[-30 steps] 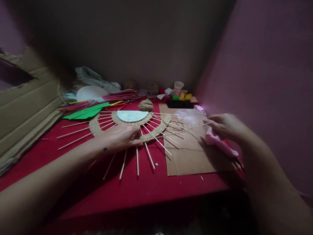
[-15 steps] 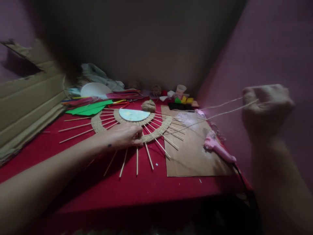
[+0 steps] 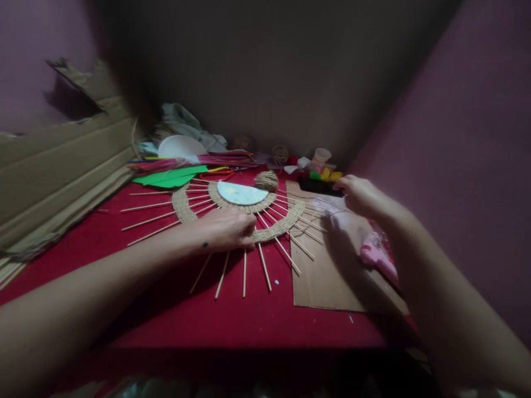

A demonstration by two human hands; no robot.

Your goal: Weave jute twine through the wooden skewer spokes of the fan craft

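My left hand (image 3: 232, 228) is closed on the near edge of a half-ring of woven twine (image 3: 282, 225), which is threaded through thin wooden sticks (image 3: 265, 268) fanning outward. A pale blue half-disc (image 3: 243, 193) with a twine border sits at the fan's centre. Behind it rests a ball of twine (image 3: 266, 181). My right hand (image 3: 360, 194) is low over the back right, its fingertips at the right end of a black phone-like slab (image 3: 317, 187). Slack twine (image 3: 305, 194) runs toward that hand; its fingers look drawn together, and what they hold is hidden.
A cardboard sheet (image 3: 319, 284) lies on the red table cover (image 3: 186, 326) at right, with a pink glue gun (image 3: 376, 257) partly behind my right forearm. Green sheets (image 3: 170, 178), coloured sticks and a small cup (image 3: 322, 157) line the back. Folded cardboard (image 3: 62, 166) stands at left.
My right hand has come down and left from its raised spot at right to the black slab. The twine, taut before, now hangs slack. My left hand keeps its hold; the view has shifted slightly.
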